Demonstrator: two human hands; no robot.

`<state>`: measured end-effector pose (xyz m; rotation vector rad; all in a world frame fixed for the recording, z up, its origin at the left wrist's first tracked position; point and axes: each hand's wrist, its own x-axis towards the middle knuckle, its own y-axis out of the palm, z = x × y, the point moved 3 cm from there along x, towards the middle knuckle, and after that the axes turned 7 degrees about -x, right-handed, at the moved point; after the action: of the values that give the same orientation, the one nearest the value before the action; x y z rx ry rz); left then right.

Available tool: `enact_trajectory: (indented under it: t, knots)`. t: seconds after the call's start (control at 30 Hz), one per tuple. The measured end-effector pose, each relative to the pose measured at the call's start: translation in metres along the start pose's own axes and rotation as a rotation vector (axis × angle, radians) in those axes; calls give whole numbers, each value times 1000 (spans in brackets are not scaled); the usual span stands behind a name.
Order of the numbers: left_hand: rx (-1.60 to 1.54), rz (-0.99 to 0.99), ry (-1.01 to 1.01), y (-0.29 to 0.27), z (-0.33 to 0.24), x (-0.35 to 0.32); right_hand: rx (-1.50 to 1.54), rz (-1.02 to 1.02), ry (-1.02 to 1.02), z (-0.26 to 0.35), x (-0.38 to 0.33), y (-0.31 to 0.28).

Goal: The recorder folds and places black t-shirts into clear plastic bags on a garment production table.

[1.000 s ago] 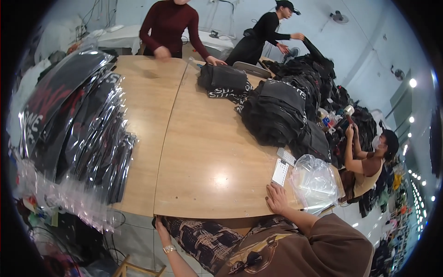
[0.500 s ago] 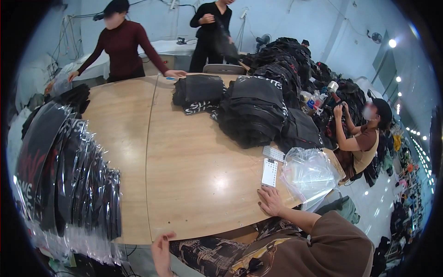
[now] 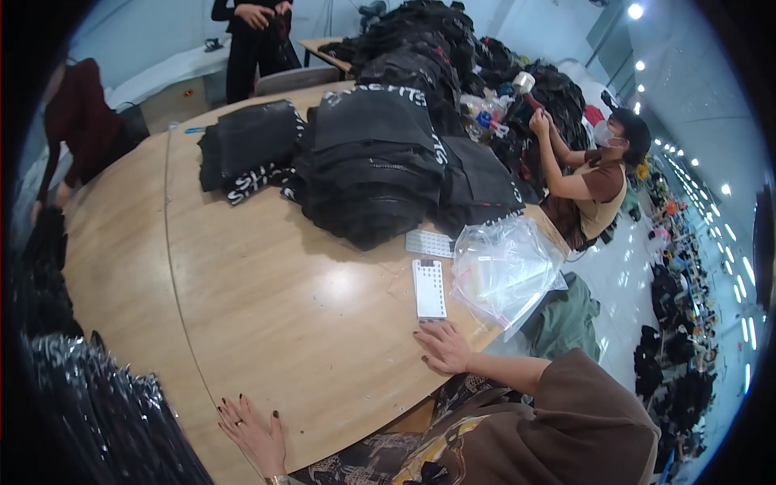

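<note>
The room had pale blue walls [image 3: 153, 36], and on the far right many lights shone above a crowded floor area. A wide wooden bench [image 3: 242, 299] with a thin seam [image 3: 175, 271] across its top filled the middle. The person's 2 hands were well apart from each other, and both seemed to hold nothing. The left hand [image 3: 252, 436] lay palm down near the bench's front edge, beside the seam, with its fingers spread. The right hand [image 3: 443, 347] also rested palm down, with its fingers a little separated. Its fingertips were at the lower end of a white card [image 3: 429, 289] with small dark marks; whether they touched it, I could not tell. This card lay flat on the bench, and just beyond it was a second card [image 3: 430, 244]. To the right of both were clear plastic bags [image 3: 505, 271], and past the edge a green cloth [image 3: 566, 315]. Behind the cards stood a large stack of black garments [image 3: 372, 162] with white lettering, and to its left a smaller folded stack [image 3: 249, 149] near a blue pen-like object [image 3: 195, 130]. Shiny wrapped garments [image 3: 105, 412] filled the lower left corner. 3 co-workers were around: 1 in dark red [image 3: 85, 105], 1 in black [image 3: 250, 36], and 1 masked [image 3: 598, 178] on the right with raised hands.
</note>
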<state>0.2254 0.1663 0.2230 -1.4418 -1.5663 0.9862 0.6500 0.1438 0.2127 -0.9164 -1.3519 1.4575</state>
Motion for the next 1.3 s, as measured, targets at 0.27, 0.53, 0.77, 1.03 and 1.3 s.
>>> enact_trajectory:
  t: [0.27, 0.53, 0.77, 1.03, 1.3]
  knots:
    - [73, 91, -24, 6, 4, 11, -6, 91, 51, -4, 0, -10]
    - [89, 101, -10, 7, 7, 9, -1, 164, 65, -8, -1, -4]
    - [116, 100, 7, 9, 7, 10, 37, 173, 76, -7, -2, -4]
    - [87, 99, -6, 7, -1, 11, 12, 150, 66, -6, -2, -9]
    - [59, 3, 28, 5, 4, 1, 34, -59, 26, 0, -7, -12]
